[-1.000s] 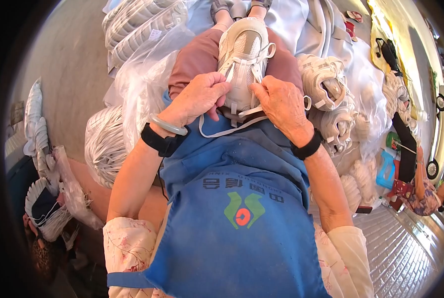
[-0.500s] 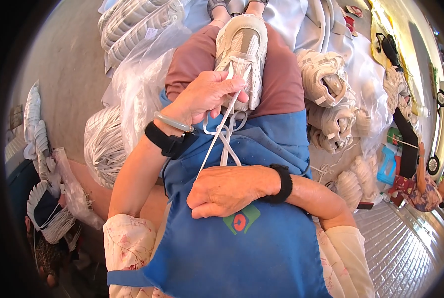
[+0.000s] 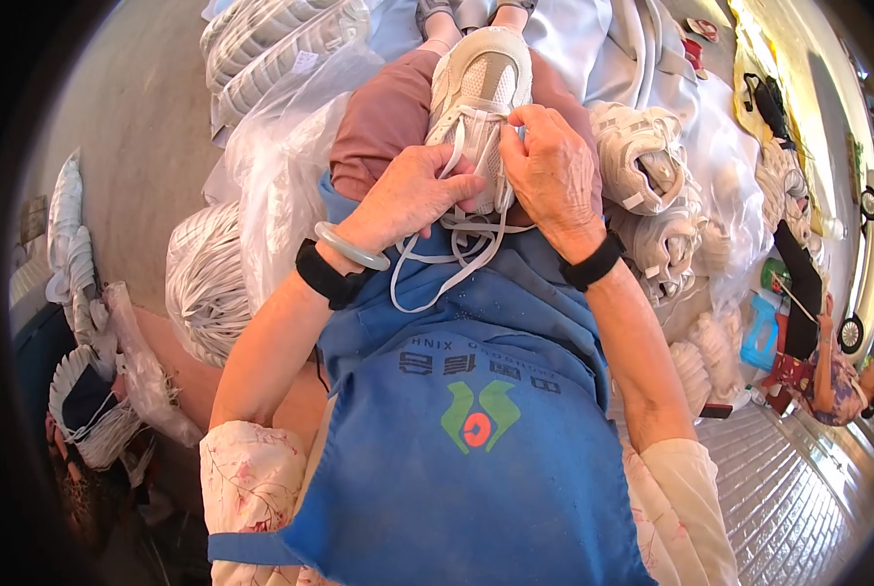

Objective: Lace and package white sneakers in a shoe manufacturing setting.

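A beige and white sneaker (image 3: 484, 83) rests between my thighs, its toe pointing away from me. White shoelace (image 3: 437, 301) runs through its upper eyelets, and loose loops hang onto my blue apron. My left hand (image 3: 412, 195) is closed at the near left side of the shoe, pinching the lace between thumb and fingers. At the right row of eyelets, my right hand (image 3: 557, 176) has its thumb and forefinger brought together on the lace; its exact grip is partly hidden.
Several similar sneakers (image 3: 642, 161) are piled at my right. To my left lie a big bundle of white laces (image 3: 207, 283), clear plastic wrap (image 3: 285, 205) and wrapped stacks of shoes (image 3: 290, 59). Another person (image 3: 837, 381) sits at the far right.
My right hand has gone from the apron, where it pulled the lace taut, up to the shoe's right eyelets. The lace now hangs slack. My left hand has shifted slightly toward the right.
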A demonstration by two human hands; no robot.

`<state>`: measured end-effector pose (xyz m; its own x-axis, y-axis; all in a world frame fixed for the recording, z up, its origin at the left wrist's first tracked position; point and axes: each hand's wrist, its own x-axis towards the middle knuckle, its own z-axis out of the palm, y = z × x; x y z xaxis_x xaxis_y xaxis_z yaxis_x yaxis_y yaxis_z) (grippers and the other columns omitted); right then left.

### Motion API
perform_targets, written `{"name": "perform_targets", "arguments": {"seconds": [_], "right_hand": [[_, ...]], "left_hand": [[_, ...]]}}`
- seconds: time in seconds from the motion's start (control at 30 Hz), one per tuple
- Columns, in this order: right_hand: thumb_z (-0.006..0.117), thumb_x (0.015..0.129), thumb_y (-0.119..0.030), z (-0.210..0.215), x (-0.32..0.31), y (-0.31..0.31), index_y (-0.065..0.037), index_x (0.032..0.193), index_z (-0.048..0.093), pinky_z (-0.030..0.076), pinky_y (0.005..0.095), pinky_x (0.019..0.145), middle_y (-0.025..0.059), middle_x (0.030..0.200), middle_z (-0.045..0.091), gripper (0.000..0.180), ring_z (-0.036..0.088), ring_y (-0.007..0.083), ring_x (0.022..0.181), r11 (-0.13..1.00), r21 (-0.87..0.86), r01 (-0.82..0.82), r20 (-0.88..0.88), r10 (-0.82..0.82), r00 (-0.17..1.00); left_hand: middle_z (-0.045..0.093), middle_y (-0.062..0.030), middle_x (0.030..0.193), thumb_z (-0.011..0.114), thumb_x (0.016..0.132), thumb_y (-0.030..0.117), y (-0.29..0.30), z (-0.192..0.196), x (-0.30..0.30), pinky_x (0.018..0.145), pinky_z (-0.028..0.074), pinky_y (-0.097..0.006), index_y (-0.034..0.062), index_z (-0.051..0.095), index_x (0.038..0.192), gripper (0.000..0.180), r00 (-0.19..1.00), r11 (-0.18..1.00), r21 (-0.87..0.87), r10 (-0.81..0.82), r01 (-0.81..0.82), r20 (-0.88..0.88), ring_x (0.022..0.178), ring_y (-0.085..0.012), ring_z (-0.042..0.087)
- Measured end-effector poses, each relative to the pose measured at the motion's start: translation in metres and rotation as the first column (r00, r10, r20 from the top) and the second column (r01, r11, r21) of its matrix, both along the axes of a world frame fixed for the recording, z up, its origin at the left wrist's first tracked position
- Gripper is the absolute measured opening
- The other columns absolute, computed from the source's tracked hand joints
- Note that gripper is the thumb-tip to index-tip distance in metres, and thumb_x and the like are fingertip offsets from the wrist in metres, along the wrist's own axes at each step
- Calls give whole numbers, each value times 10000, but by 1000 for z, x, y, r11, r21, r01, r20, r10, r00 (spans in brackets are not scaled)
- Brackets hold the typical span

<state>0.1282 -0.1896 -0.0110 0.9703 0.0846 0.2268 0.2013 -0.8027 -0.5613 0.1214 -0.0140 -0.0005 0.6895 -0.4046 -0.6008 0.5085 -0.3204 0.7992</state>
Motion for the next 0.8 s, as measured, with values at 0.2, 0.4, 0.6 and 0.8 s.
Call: {"name": "perform_targets", "arguments": {"seconds": [0.2, 0.4, 0.6, 0.8], "right_hand": [[608, 811, -124, -3, 9, -1, -50, 832, 591, 476, 439, 584, 123, 793, 604, 79, 617, 339, 690, 999, -27, -38, 26, 39, 999], [614, 787, -109, -4, 16, -1, -35, 763, 558, 481, 406, 523, 125, 789, 602, 95, 614, 327, 610, 970, -198, -141, 93, 162, 982], [612, 772, -115, -8, 34, -13, -30, 730, 577, 465, 382, 502, 120, 717, 615, 101, 618, 286, 586, 956, -117, -268, 23, 272, 962], [626, 815, -183, 6, 50, -44, -26, 862, 665, 355, 223, 480, -73, 625, 476, 169, 424, 34, 542, 844, 532, 68, -716, 405, 569]], "left_hand": [[646, -3, 757, 610, 917, 249, 2, -2, 0, 379, 388, -178, 24, 630, 950, 228, 1000, 1000, 18, -6, 6, 7, 473, -23, 471], [664, -20, 779, 603, 910, 255, 1, -1, 3, 382, 395, -188, 11, 638, 921, 247, 1000, 1000, 17, -18, 17, 7, 471, -34, 480], [665, -37, 770, 600, 914, 259, 2, -5, 4, 373, 395, -194, -20, 646, 935, 284, 999, 999, -20, -33, 33, 14, 430, -45, 468], [673, -58, 768, 591, 921, 253, 0, -8, 7, 367, 389, -194, -34, 650, 939, 293, 1000, 999, -45, -20, 19, -22, 407, -46, 460]]}}
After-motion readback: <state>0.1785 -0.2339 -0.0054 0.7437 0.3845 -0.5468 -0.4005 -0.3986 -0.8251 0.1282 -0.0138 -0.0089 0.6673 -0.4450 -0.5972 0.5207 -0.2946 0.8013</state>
